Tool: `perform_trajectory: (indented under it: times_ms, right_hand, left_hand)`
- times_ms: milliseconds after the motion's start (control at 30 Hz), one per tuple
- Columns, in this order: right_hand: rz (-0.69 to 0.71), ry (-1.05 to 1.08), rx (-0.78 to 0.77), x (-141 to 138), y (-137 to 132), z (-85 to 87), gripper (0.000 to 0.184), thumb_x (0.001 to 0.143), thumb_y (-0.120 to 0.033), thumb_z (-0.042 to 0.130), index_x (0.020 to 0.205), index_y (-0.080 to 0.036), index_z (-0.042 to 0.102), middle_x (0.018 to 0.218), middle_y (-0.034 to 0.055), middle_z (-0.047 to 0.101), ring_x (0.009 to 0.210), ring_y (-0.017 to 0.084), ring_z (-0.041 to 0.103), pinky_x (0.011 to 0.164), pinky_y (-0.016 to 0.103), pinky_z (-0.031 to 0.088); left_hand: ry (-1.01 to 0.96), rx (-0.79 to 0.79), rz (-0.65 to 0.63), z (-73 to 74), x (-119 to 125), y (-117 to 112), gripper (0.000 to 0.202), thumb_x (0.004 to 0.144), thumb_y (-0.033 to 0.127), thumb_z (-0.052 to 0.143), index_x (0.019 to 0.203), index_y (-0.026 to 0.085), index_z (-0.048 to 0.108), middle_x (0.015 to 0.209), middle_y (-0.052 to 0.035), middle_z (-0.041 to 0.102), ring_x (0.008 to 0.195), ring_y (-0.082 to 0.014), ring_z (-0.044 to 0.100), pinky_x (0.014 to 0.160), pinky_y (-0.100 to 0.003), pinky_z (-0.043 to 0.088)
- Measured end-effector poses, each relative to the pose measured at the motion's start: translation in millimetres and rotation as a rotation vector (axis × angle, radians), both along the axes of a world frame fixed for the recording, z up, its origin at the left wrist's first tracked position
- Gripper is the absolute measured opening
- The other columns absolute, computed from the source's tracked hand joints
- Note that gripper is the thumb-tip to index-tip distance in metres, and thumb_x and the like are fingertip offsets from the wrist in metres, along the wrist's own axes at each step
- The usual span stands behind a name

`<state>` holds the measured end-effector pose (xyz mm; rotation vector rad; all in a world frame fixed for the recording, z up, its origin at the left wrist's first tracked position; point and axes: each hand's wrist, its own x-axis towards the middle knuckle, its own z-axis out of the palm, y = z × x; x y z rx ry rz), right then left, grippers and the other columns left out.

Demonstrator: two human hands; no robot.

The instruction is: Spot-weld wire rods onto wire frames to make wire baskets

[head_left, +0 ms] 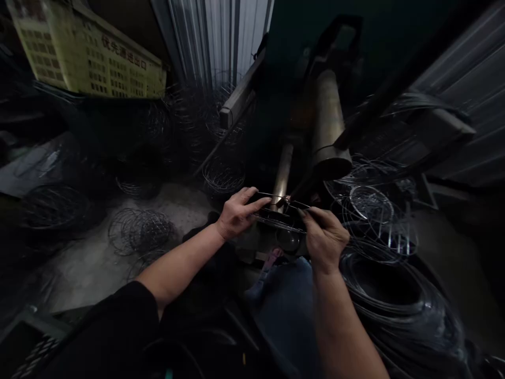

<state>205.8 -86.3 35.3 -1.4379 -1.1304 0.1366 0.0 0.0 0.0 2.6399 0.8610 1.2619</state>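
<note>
My left hand (238, 212) and my right hand (324, 235) both grip a small wire frame (281, 216) made of thin metal rods. They hold it flat in front of a machine's metal cylinder (327, 123), just under its lower end. The left fingers pinch the frame's left side, and the right fingers curl round its right side. A thinner metal rod (283, 173) runs down to the frame between my hands. My knee in blue cloth (284, 295) is below the frame.
Finished wire baskets (142, 231) lie on the concrete floor at the left. Stacked wire rings (371, 205) and big wire coils (398, 295) are at the right. A yellow printed sign (89, 52) hangs at the upper left, with corrugated sheet (221, 37) behind.
</note>
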Motion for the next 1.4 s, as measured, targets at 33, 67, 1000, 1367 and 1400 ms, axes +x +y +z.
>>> perform_trajectory:
  times_ms: [33, 67, 1000, 1367, 1400]
  right_hand:
    - [0.003, 0.008, 0.0, 0.2, 1.4, -0.6, 0.018, 0.076, -0.037, 0.073, 0.076, -0.019, 0.072, 0.073, 0.0012, 0.065, 0.068, 0.016, 0.061, 0.065, 0.029, 0.047]
    - [0.005, 0.018, -0.001, 0.5, 2.7, -1.0, 0.019, 0.076, -0.038, 0.073, 0.075, -0.019, 0.072, 0.073, 0.0012, 0.065, 0.068, 0.016, 0.061, 0.065, 0.029, 0.047]
    - [0.18, 0.404, -0.179, 85.5, -7.9, -68.5, 0.028, 0.051, -0.037, 0.083, 0.066, -0.016, 0.071, 0.086, 0.0092, 0.069, 0.083, 0.022, 0.064, 0.079, 0.039, 0.051]
    - [0.09, 0.059, -0.09, -9.9, -66.1, 0.8, 0.015, 0.08, -0.034, 0.07, 0.078, -0.019, 0.073, 0.08, 0.0042, 0.066, 0.074, 0.018, 0.062, 0.07, 0.031, 0.05]
    - [0.071, 0.05, -0.083, -12.8, -62.5, 2.1, 0.016, 0.08, -0.034, 0.069, 0.077, -0.019, 0.073, 0.079, 0.0044, 0.067, 0.074, 0.018, 0.062, 0.069, 0.031, 0.05]
  left_hand:
    - [0.001, 0.004, -0.002, 0.0, 0.2, 1.1, 0.037, 0.091, 0.036, 0.056, 0.125, 0.025, 0.063, 0.131, -0.0112, 0.054, 0.12, -0.0243, 0.054, 0.1, -0.041, 0.049]
    - [-0.002, 0.012, -0.007, 0.2, 0.4, 2.3, 0.037, 0.091, 0.035, 0.057, 0.126, 0.025, 0.063, 0.131, -0.0112, 0.054, 0.12, -0.0242, 0.054, 0.1, -0.041, 0.049]
    - [-0.002, -0.067, 0.021, -42.1, 31.0, -69.2, 0.046, 0.081, 0.02, 0.06, 0.127, 0.019, 0.06, 0.123, -0.011, 0.064, 0.12, -0.0262, 0.053, 0.097, -0.042, 0.047]
    - [-0.09, -0.17, 0.087, -75.6, 58.5, -58.3, 0.072, 0.074, 0.046, 0.069, 0.136, 0.015, 0.05, 0.129, -0.0174, 0.06, 0.126, -0.0337, 0.051, 0.104, -0.052, 0.044]
    - [-0.114, -0.17, 0.087, -76.9, 59.1, -56.4, 0.069, 0.075, 0.044, 0.068, 0.135, 0.016, 0.051, 0.127, -0.0164, 0.061, 0.125, -0.0326, 0.052, 0.104, -0.051, 0.044]
